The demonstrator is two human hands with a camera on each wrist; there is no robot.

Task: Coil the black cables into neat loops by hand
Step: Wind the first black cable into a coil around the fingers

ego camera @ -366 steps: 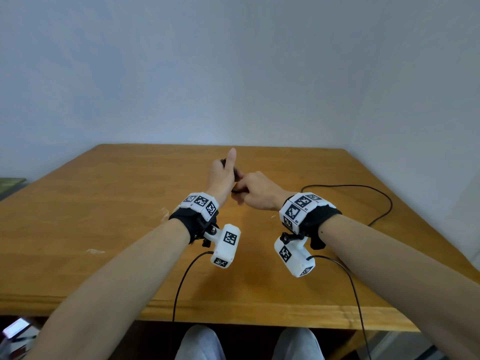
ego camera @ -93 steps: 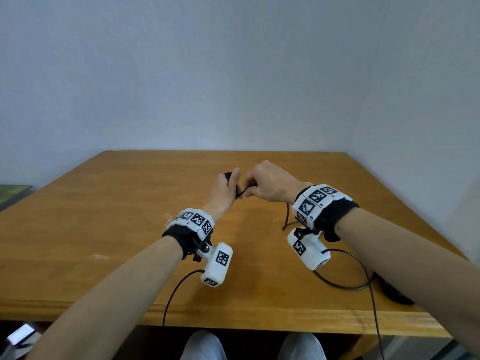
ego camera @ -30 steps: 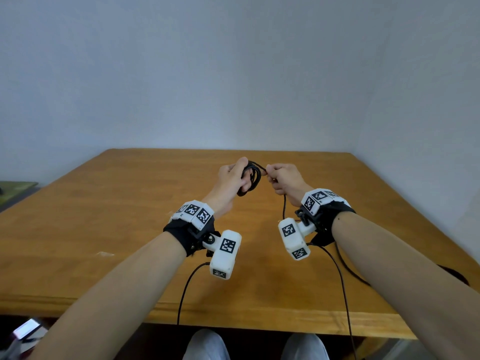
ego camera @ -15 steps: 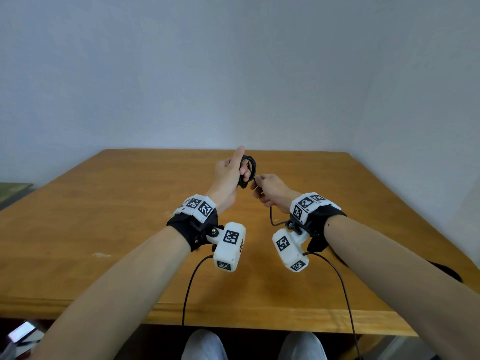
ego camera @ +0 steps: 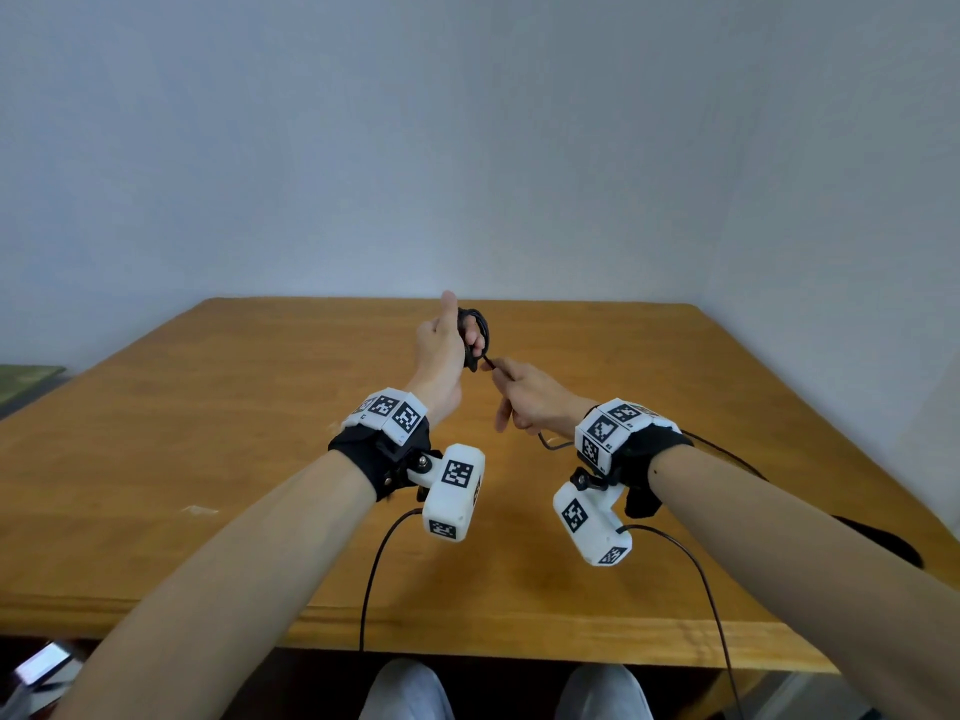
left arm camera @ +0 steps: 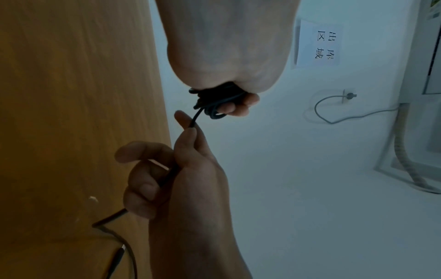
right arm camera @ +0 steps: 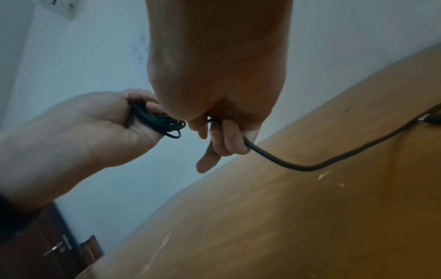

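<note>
My left hand (ego camera: 447,345) is raised over the middle of the wooden table (ego camera: 208,433), thumb pointing up, its fingers curled round a small coil of black cable (ego camera: 475,337). The same coil (right arm camera: 157,120) shows as several tight loops in the left palm in the right wrist view, and as a dark coil (left arm camera: 214,102) under the palm in the left wrist view. My right hand (ego camera: 524,397) sits just right of and below the coil, pinching the free black cable (left arm camera: 193,120) close to it. The loose cable tail (right arm camera: 310,166) droops to the table, ending in a plug (left arm camera: 117,256).
Thin black wires (ego camera: 374,574) hang from the white wrist cameras over the table's near edge. A dark flat object (ego camera: 883,543) lies at the table's right edge behind my right forearm. Walls close off the far and right sides. A wall socket with a grey cord (left arm camera: 334,107) shows in the left wrist view.
Over the last second my right hand came down from beside the top of the coil to just under it, still holding the cable. My left hand has turned its thumb upright.
</note>
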